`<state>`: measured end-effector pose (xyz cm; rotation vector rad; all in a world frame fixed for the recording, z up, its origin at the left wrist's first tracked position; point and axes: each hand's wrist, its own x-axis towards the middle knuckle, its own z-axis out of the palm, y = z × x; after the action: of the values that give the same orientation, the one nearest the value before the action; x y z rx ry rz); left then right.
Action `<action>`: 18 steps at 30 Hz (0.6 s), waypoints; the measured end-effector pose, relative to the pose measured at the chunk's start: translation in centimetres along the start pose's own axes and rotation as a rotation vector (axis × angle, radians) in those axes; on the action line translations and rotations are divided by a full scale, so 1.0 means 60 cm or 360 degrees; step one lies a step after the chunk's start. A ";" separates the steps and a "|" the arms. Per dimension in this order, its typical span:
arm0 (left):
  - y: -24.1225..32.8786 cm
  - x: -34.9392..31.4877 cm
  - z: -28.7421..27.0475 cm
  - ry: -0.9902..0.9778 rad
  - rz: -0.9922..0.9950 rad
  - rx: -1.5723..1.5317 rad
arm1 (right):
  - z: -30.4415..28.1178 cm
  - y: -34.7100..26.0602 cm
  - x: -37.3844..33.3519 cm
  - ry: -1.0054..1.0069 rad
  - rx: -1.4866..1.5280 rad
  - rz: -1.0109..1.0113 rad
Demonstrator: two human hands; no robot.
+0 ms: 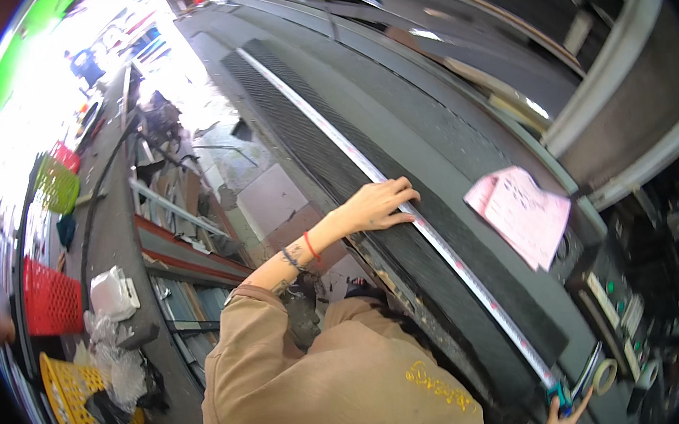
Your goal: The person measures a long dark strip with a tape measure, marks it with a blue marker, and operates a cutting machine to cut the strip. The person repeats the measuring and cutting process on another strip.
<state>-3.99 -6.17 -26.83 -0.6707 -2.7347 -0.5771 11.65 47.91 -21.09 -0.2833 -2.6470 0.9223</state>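
Note:
A tape measure's long pale blade [468, 273] is drawn out along a dark ribbed strip [408, 246] on the grey bench. My left hand [377, 206] reaches across the strip, thumb and fingers closed about the blade near its middle. At the lower right, my right hand [568, 417] grips the teal tape measure case [560, 393], its palm partly cut off by the picture's rim. Just beside that hand lie a roll of tape [605, 377] and a slim metallic tool whose kind I cannot make out.
Pink papers with writing [524, 217] lie right of the strip. Long boards and sheets [486, 34] are stacked beyond. Behind on the left, a side bench [116, 225] carries plastic bags [117, 360], with red [52, 297] and yellow baskets [67, 393] alongside. Scraps litter the floor.

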 end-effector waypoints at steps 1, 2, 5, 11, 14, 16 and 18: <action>0.010 0.002 0.003 0.0028 0.0078 0.0070 | 0.019 0.025 0.003 0.0052 0.0029 -0.0295; 0.023 0.001 0.008 -0.0041 0.0158 0.0110 | 0.026 0.046 -0.004 0.0054 0.0006 -0.0282; 0.075 0.001 0.028 -0.0211 0.0446 0.0208 | 0.029 0.089 -0.005 -0.0203 0.0161 0.0199; 0.158 0.029 0.053 -0.0450 0.0740 0.0227 | 0.020 0.077 0.010 -0.0222 0.0176 0.0282; 0.179 0.052 0.070 -0.0493 0.0873 0.0333 | 0.014 0.060 0.010 -0.0283 0.0306 0.0430; 0.188 0.071 0.085 -0.0413 0.0889 0.0264 | 0.010 0.054 0.010 -0.0306 0.0186 0.0484; 0.200 0.088 0.101 -0.0406 0.0856 0.0326 | 0.009 0.052 0.009 -0.0334 0.0226 0.0522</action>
<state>-3.64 8.26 -26.63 -1.4351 -2.6021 -0.0893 11.18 50.17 -23.29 -0.6314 -2.7535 1.3010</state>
